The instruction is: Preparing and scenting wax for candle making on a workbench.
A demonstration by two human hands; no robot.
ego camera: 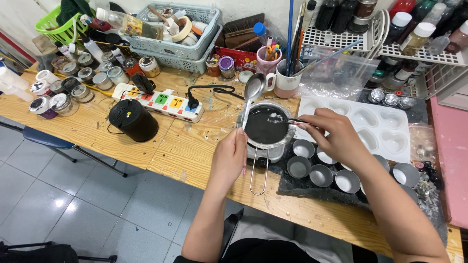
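Observation:
A small metal pot (267,127) with a wire handle sits on the wooden table (97,129), holding dark liquid with a few white bits. My left hand (230,157) grips a metal spoon (253,90) by its stem, bowl raised above the pot's far rim. My right hand (336,134) pinches a thin metal tool (292,121) whose tip reaches over the liquid. Several small round tins (321,175) stand on a dark mat just right of the pot, under my right wrist.
A white heart-shaped mould tray (385,127) lies at right. A black round speaker (133,120) and a white power strip (161,102) lie at left, with several small jars (63,103). Baskets (175,46), a cup of brushes (285,80) and bottle racks line the back.

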